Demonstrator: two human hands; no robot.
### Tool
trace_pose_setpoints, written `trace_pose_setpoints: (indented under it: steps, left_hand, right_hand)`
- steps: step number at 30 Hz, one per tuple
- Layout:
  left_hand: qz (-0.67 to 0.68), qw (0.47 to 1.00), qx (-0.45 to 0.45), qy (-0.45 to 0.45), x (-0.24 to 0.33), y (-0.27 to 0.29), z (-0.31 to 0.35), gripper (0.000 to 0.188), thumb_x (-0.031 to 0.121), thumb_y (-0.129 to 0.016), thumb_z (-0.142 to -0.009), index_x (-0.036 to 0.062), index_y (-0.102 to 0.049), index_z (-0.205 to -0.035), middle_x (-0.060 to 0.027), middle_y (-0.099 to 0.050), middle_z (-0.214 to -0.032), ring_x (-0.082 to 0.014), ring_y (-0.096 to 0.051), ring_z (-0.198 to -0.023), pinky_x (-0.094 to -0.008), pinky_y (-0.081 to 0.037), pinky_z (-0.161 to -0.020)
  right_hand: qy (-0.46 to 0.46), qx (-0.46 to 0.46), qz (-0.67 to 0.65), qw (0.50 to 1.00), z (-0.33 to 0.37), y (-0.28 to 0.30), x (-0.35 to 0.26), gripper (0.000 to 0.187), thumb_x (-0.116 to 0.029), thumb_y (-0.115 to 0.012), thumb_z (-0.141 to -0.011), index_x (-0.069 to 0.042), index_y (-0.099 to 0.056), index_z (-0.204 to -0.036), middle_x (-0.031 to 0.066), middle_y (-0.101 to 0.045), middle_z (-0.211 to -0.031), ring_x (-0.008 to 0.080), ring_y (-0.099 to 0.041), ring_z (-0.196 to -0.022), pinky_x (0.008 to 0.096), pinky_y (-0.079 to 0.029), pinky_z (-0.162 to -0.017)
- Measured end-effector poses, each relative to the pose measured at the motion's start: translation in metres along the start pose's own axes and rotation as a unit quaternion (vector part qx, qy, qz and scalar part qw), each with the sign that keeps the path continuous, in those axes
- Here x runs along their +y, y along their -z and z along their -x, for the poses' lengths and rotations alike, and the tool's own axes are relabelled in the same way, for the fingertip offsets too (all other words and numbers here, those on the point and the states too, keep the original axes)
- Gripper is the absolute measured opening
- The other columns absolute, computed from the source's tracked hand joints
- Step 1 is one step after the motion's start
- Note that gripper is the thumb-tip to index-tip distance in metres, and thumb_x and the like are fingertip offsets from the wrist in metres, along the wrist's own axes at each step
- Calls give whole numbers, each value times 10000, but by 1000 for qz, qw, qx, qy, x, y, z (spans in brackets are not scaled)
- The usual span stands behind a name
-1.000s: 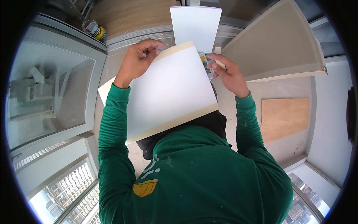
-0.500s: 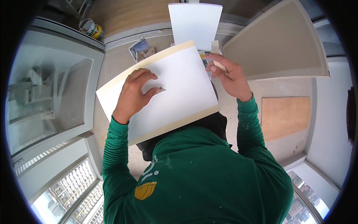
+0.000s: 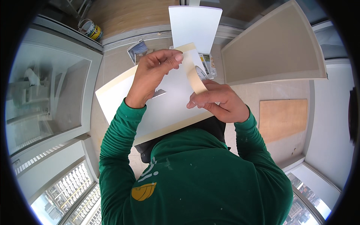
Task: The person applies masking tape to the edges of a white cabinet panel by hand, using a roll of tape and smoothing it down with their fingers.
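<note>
A white panel [image 3: 172,103] lies tilted across my lap, with cream masking tape [image 3: 170,127] along its near and far edges. My right hand [image 3: 225,101] is closed around a roll of masking tape [image 3: 197,83], whose printed inner core shows beyond the fingers. From the roll a short length of tape runs up to my left hand [image 3: 152,75], where thumb and fingertips pinch its end. Beneath the left wrist, a small flat metal blade [image 3: 160,93] rests on the panel; the wrist hides part of it.
Ahead stands a white board [image 3: 195,28]. A large beige panel [image 3: 275,47] leans at the right, with a wooden sheet [image 3: 283,119] on the floor nearer me. Papers [image 3: 138,49] lie beyond my panel. A paint bucket [image 3: 91,30] sits far left, near a glazed door [image 3: 48,86].
My right hand has come back toward me, now with the tape roll plainly in view. My left hand has moved forward from the blade, leaving it on the panel, and now pinches the tape end.
</note>
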State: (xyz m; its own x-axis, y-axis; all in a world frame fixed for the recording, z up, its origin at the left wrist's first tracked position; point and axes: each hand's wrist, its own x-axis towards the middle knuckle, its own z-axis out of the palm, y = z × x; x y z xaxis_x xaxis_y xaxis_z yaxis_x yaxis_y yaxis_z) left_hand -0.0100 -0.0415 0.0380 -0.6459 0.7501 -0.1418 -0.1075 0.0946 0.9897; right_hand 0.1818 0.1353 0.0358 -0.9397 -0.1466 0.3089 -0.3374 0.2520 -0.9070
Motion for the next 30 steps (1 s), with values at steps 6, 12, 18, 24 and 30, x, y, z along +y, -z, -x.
trace_pose_setpoints:
  steps: [6, 12, 18, 24, 30]
  left_hand:
    - [-22, 999, 3, 25, -6, -5, -1, 215, 153, -810, -986, -20, -800, -1114, -44, -758, -919, -122, -624, -829, -276, -490, -785]
    - [-50, 998, 23, 13, -8, -18, -7, 181, 123, -785, -992, -41, -792, -1069, -53, -758, -898, -110, -621, -809, -264, -501, -767]
    - [-151, 985, 73, -45, -19, -24, -19, 161, 99, -769, -983, -49, -792, -1043, -31, -762, -847, -72, -617, -717, -242, -502, -663]
    - [-213, 967, 115, -81, -28, -40, -27, 166, 120, -780, -978, -42, -790, -1012, -35, -760, -822, -73, -623, -703, -249, -504, -639]
    - [-231, 958, 151, -83, -32, -44, -33, 162, 126, -774, -982, -33, -792, -1001, -39, -762, -823, -79, -638, -703, -254, -515, -647]
  right_hand:
    - [-2, 3, 18, 1000, 14, -3, 2, 323, 150, -623, -959, -59, -754, -1167, 58, -808, -1053, 232, -644, -858, 374, -536, -777]
    - [-34, 52, -12, 998, 21, -8, 3, 252, 15, -643, -1024, -72, -744, -1237, 88, -780, -1075, 268, -660, -864, 398, -546, -821]
    - [-60, 137, 4, 989, 18, -16, 2, 300, -9, -618, -1063, -51, -695, -1350, 127, -724, -1140, 234, -635, -808, 359, -549, -800]
    - [-141, 252, -98, 952, 18, -35, 1, 320, -2, -580, -1080, -51, -680, -1381, 91, -705, -1108, 118, -584, -783, 294, -531, -737]
    - [-274, 279, -177, 903, 19, -33, -16, 319, 3, -614, -1052, -42, -695, -1358, 130, -745, -1179, 195, -679, -897, 320, -570, -774]
